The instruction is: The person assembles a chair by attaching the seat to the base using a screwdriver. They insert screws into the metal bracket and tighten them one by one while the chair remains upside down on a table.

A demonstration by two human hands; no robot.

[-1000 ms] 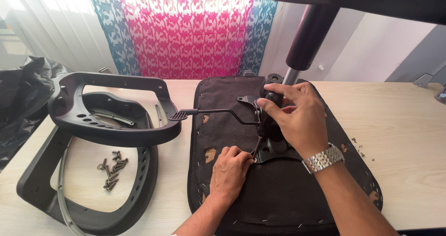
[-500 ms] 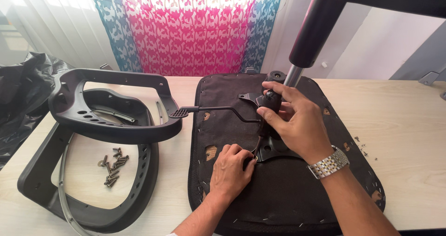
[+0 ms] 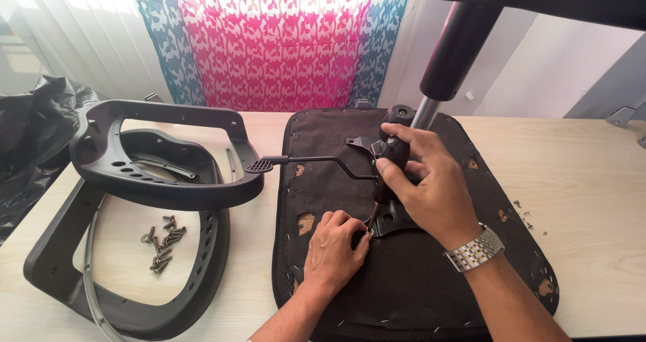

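Observation:
An upturned black chair seat (image 3: 410,288) lies on a pale wooden table (image 3: 585,160). A black metal mechanism plate (image 3: 393,222) with a long lever (image 3: 306,159) is on its underside. My right hand (image 3: 431,180), wearing a metal watch, is shut on a dark-handled screwdriver (image 3: 392,154) that stands nearly upright, tip down at the plate's near left corner. My left hand (image 3: 334,249) rests on the seat fabric, fingertips pinching a small screw or the tip at that same corner (image 3: 369,231).
A black plastic chair back frame (image 3: 161,187) lies at the left with a pile of loose screws (image 3: 165,234) inside it. A black bag (image 3: 30,140) is at far left. A chair column (image 3: 457,53) rises behind the seat.
The view has shifted slightly. My right hand stays on the screwdriver and my left hand has crept a little toward the plate's corner.

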